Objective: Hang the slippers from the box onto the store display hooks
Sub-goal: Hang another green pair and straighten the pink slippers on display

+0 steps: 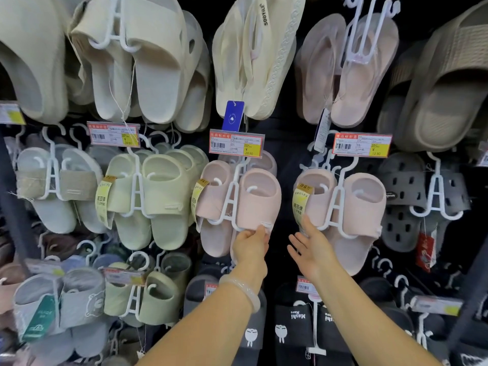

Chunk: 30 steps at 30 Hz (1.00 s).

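Two pairs of pale pink slippers hang on white plastic hangers in the middle row of the display wall. My left hand (250,245) holds the lower edge of the left pink pair (257,199), fingers curled round the bottom of its right slipper. My right hand (310,245) reaches up with straight fingers, and its fingertips touch the bottom of the right pink pair (363,204) near its yellow tag (299,206). The box is not in view.
Green slippers (161,196) hang left of the pink pairs, dark grey perforated ones (404,191) to the right. Cream and beige pairs fill the top row, black slippers (298,326) the row below. Price labels (236,143) stick out on hook ends.
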Each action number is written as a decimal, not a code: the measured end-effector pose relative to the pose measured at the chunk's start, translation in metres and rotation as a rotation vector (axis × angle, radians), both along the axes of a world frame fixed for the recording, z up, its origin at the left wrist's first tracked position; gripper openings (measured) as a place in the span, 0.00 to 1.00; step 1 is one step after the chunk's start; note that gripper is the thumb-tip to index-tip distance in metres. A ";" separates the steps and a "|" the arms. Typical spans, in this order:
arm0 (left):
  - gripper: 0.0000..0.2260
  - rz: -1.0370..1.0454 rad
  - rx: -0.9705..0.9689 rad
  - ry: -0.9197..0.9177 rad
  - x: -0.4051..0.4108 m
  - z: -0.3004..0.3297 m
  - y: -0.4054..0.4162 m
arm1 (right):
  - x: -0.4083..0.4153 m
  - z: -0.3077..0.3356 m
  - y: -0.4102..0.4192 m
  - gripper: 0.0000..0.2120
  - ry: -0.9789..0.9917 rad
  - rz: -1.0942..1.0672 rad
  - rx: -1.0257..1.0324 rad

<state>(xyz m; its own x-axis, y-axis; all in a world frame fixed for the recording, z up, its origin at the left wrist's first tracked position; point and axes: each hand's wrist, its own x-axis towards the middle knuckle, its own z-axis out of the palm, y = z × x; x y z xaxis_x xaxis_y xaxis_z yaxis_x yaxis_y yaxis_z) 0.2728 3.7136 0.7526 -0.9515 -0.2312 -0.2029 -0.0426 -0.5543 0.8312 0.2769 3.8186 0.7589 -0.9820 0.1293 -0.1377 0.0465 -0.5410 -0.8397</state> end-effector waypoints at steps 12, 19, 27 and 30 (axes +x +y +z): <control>0.02 0.016 0.070 0.007 -0.004 -0.001 0.006 | -0.011 -0.007 0.007 0.29 -0.011 -0.017 0.029; 0.04 -0.025 0.096 0.060 -0.006 0.000 0.008 | -0.009 -0.008 0.013 0.26 -0.029 -0.053 0.042; 0.08 -0.049 0.102 0.058 -0.008 0.000 0.010 | -0.007 -0.004 0.021 0.27 -0.049 -0.110 0.040; 0.03 -0.066 0.085 0.036 -0.008 0.001 0.011 | -0.005 -0.002 0.023 0.27 -0.052 -0.111 0.041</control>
